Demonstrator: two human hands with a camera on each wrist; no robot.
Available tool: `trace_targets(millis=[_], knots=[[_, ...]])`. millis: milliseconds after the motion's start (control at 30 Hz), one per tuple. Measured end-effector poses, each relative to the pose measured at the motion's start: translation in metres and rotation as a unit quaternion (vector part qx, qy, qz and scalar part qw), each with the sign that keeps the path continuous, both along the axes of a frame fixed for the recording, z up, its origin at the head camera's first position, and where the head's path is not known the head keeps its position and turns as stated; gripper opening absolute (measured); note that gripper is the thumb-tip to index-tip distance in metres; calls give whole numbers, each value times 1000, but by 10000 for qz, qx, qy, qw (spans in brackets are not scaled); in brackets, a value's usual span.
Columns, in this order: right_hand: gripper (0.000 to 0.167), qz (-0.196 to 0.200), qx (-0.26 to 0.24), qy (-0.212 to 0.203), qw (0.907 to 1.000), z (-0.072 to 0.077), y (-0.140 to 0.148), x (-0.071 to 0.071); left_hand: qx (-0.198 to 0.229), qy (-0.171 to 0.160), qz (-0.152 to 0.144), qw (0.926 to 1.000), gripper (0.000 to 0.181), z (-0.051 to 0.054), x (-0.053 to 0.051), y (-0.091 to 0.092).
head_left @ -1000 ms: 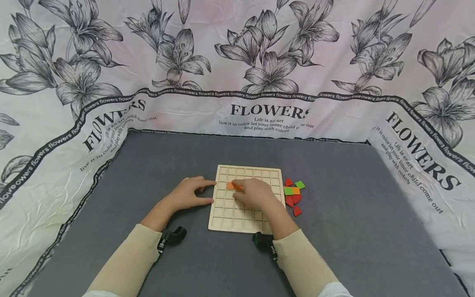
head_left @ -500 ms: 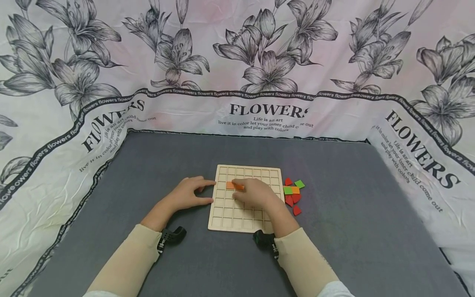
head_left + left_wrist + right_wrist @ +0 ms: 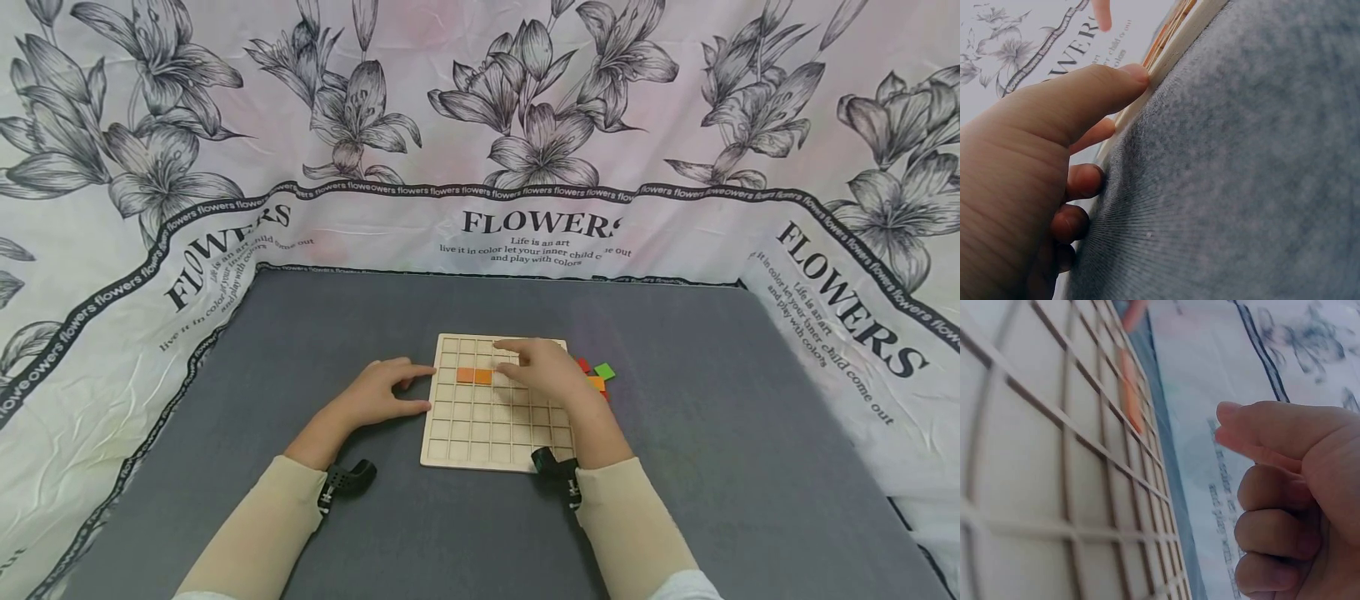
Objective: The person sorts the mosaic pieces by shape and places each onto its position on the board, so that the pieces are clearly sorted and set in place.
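A square wooden grid board [image 3: 480, 433] lies on the grey table, with two orange tiles [image 3: 474, 376] side by side in its cells. The left hand [image 3: 378, 392] touches the board's left edge with thumb and index fingertips; in the left wrist view the thumb of this hand [image 3: 1029, 144] rests against the wooden edge [image 3: 1179, 47]. Above the board's upper right part is the right hand [image 3: 551, 371], holding nothing. In the right wrist view this hand [image 3: 1297, 481] hovers off the board [image 3: 1029, 456], thumb and index extended, other fingers curled.
Beside the board's right edge lie a green tile [image 3: 604, 371], an orange tile [image 3: 597, 383] and red pieces [image 3: 583, 365], partly hidden by the right hand. Behind the table hangs a flower-printed cloth [image 3: 375, 225].
The right hand has let go of the right orange tile and moved up and to the right, uncovering both orange tiles and covering some loose pieces. The left hand stays at the board's edge.
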State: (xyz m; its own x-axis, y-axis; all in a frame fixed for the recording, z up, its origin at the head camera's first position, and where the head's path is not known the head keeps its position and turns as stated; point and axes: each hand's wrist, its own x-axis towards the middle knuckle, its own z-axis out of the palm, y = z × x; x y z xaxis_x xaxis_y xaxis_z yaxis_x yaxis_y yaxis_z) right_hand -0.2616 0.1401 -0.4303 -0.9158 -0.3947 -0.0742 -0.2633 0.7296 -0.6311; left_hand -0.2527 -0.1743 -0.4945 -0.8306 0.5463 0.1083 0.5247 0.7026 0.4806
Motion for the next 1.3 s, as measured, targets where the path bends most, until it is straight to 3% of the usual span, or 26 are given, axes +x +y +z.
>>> trace_targets(millis=[333,700,1100,1300], knots=[[42,-750,-756,-31,9943,6,54,-8,17,-38,46,10000,59,1,1,1],[42,-1488,-692,-205,9862,7,103,-7,13,-5,42,10000,59,0,0,1],[53,-1417,-4,-951,9853,-12,141,-7,26,-47,40,10000,58,1,0,0],[47,-1448,143,-1199,9821,-19,146,-6,32,-66,38,10000,58,-1,0,0]])
